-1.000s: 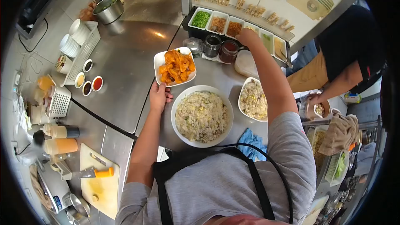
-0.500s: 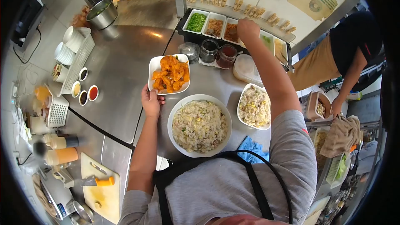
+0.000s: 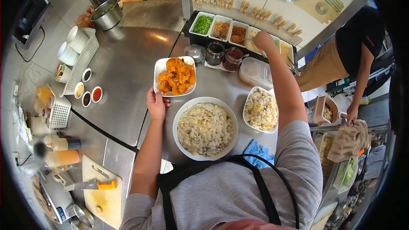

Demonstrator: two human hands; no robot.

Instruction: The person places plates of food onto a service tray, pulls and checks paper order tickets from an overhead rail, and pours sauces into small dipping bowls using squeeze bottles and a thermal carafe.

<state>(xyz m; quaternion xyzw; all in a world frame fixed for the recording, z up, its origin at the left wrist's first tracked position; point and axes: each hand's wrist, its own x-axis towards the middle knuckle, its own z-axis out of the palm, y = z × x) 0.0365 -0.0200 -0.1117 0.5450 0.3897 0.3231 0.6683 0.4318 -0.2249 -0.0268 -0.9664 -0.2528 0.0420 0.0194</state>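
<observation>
My left hand point(image 3: 157, 103) grips the near left edge of a square white bowl point(image 3: 157, 69), its thumb and fingers at the rim. Glazed orange fried pieces point(image 3: 177, 76) fill that bowl. My right hand point(image 3: 264, 41) is closed over the row of topping containers, around what looks like a spoon point(image 3: 248, 39), its thin handle pointing left toward the reddish-brown crumbs point(image 3: 238, 35). My fingers partly hide a container of pale flakes point(image 3: 253, 47). Below the left hand stands a round white bowl point(image 3: 175, 138) of fried rice; a smaller white bowl point(image 3: 245, 117) of fried rice stands right of it.
Glass jars point(image 3: 215, 52) and a lidded plastic tub point(image 3: 255, 72) stand before the toppings. Small sauce cups point(image 3: 97, 94) sit at left, near a white basket point(image 3: 87, 59). A blue cloth point(image 3: 257, 151) lies near my body. Another person point(image 3: 341, 55) stands at right, hand near a brown cloth.
My right hand has moved slightly right and down over the toppings, uncovering more of the pale flakes. My left hand stays on the square bowl. The other person's hand has shifted slightly.
</observation>
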